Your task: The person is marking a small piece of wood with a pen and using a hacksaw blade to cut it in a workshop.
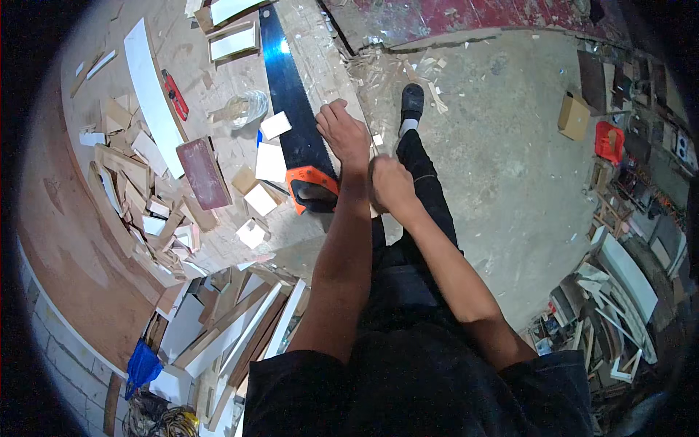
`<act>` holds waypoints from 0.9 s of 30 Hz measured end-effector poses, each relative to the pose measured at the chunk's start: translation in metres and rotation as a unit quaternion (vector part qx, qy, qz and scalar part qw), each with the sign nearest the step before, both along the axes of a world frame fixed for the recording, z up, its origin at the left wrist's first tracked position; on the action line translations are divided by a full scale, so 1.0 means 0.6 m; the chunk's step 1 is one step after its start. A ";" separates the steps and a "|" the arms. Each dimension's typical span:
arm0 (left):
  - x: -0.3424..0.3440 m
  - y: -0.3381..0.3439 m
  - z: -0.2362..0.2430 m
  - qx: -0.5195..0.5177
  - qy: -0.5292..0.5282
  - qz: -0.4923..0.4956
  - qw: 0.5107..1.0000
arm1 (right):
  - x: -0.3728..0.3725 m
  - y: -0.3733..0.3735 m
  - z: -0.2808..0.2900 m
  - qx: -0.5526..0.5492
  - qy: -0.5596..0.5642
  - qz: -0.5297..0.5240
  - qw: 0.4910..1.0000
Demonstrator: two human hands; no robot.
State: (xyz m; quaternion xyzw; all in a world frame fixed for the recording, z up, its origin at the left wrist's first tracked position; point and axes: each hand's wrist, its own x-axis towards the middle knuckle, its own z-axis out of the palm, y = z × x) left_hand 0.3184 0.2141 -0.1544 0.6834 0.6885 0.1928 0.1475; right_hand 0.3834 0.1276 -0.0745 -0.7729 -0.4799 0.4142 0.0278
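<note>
My left hand rests on a pale wooden board at the bench edge, fingers bent and slightly apart. Below and right of it, my right hand is closed around something thin at that edge, mostly hidden by my fingers. A handsaw with an orange handle lies flat just left of my left hand. White blocks, a clear plastic cup, a reddish board, a long white strip and a red cutter lie farther left on the workbench.
Offcuts cover the bench's left part. Stacked boards and a blue bag are at lower left. My shoe stands on concrete floor. A cardboard box, red container and leaning panels line the right side.
</note>
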 end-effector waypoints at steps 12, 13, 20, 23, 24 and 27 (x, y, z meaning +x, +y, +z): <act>-0.001 -0.005 -0.003 0.007 -0.018 0.000 1.000 | 0.005 0.015 0.005 -0.027 0.020 0.029 0.999; -0.005 -0.006 -0.002 0.005 -0.017 -0.001 1.000 | 0.002 -0.001 0.023 -0.037 0.014 0.026 0.999; -0.005 -0.003 -0.005 0.018 0.021 0.003 1.000 | 0.010 0.020 0.014 -0.046 0.028 0.005 0.999; -0.005 -0.003 -0.002 -0.002 -0.002 0.000 1.000 | 0.010 0.019 0.031 -0.079 0.021 0.019 0.996; -0.004 -0.002 -0.001 -0.003 -0.003 0.000 1.000 | 0.013 0.029 0.029 -0.093 0.028 0.007 0.995; 0.004 0.000 -0.007 0.008 -0.004 0.001 1.000 | 0.027 0.045 0.014 -0.071 0.051 0.039 0.995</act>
